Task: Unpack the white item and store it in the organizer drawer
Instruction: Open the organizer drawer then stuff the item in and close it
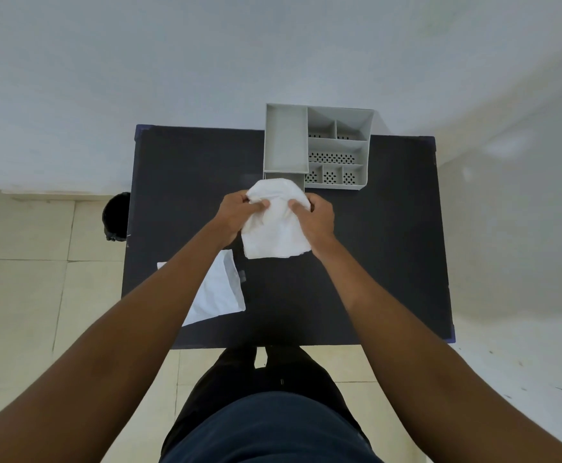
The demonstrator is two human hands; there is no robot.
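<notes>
A crumpled white cloth-like item (278,233) hangs above the black table (389,248), held up at its top by both hands. My left hand (236,213) pinches its upper left edge, and my right hand (316,217) pinches its upper right. Just behind the item stands the grey organizer (338,147), with a long plain tray section on its left and several perforated compartments on its right. The item's top hides the organizer's near left end, so I cannot tell whether a drawer is pulled out there. A flat white bag (221,292) lies on the table under my left forearm.
A black bin (116,216) stands on the tiled floor by the table's left edge. A white wall runs behind the table. My legs are at the table's near edge.
</notes>
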